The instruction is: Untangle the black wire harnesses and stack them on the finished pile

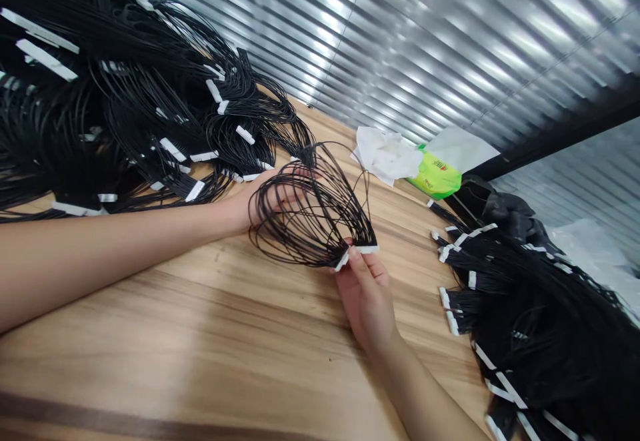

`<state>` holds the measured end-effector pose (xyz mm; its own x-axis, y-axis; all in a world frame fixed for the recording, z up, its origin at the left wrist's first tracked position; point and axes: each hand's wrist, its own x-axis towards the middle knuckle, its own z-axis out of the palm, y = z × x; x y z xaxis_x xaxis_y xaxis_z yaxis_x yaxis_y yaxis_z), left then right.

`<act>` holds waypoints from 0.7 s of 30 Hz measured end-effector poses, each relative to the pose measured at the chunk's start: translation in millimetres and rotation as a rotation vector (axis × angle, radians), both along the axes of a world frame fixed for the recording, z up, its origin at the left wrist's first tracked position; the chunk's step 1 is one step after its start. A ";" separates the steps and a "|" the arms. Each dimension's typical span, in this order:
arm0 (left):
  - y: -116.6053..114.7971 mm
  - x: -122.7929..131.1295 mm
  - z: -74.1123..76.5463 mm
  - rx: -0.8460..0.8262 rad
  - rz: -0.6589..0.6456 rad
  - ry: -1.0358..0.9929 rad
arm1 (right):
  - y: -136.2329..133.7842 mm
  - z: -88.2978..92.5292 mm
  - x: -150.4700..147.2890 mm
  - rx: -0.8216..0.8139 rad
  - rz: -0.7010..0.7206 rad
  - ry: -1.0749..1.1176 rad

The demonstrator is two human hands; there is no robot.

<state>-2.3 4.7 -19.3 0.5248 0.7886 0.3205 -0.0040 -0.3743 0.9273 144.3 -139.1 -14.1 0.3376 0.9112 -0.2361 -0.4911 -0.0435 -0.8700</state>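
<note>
Left hand: the left hand reaches in from the left side of the view, its grip spread, with the fingers open and slipped in among the wire loops. It cradles the loops from the inside and is not clenched on them.

Right hand: the right hand comes up from the bottom of the view, its grip pressed together, with thumb and fingers pinching the white connector strips at the end of the bundle.

Wire bundle: a looped bundle of thin black wires is held up above the counter between both hands. Its loops fan out from the pinched strips toward the left hand.

Left pile: a large heap of black wire bundles with white connector ends covers the far left of the counter, just beside the left hand.

Right pile: a second heap of black wire bundles sits at the right, well apart from the first. Its white ends point toward the right hand, and it lies near that hand without touching it.

Counter: the wood-grain counter carries both heaps, and the arms stretch across it.

Far edge: crumpled white tissue lies against a bright green packet, in front of a ribbed metal wall.
</note>
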 end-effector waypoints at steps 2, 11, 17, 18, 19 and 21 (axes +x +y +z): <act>2.9 0.2 -2.3 -0.163 -0.006 -0.089 | 1.5 -1.3 1.9 0.010 -0.085 -0.032; -15.7 -11.2 14.0 0.395 0.176 -0.035 | 2.4 -1.7 2.1 0.011 -0.143 -0.114; -31.7 -10.9 19.9 1.031 0.020 0.269 | -0.9 -7.3 3.7 -0.014 -0.088 -0.208; -31.4 -10.7 19.0 1.069 0.044 0.285 | -1.2 -8.2 4.0 -0.014 -0.082 -0.217; -30.8 -10.6 18.0 1.095 0.058 0.295 | -1.3 -8.9 4.2 -0.014 -0.077 -0.222; -29.1 -10.8 16.3 1.132 0.074 0.301 | -1.2 -9.7 4.5 -0.010 -0.071 -0.224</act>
<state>-13.1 -24.4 -2.9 0.6639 0.1650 0.7294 0.2146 -0.9764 0.0256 148.8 -140.3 -23.7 0.4460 0.8812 -0.1566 -0.2878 -0.0245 -0.9574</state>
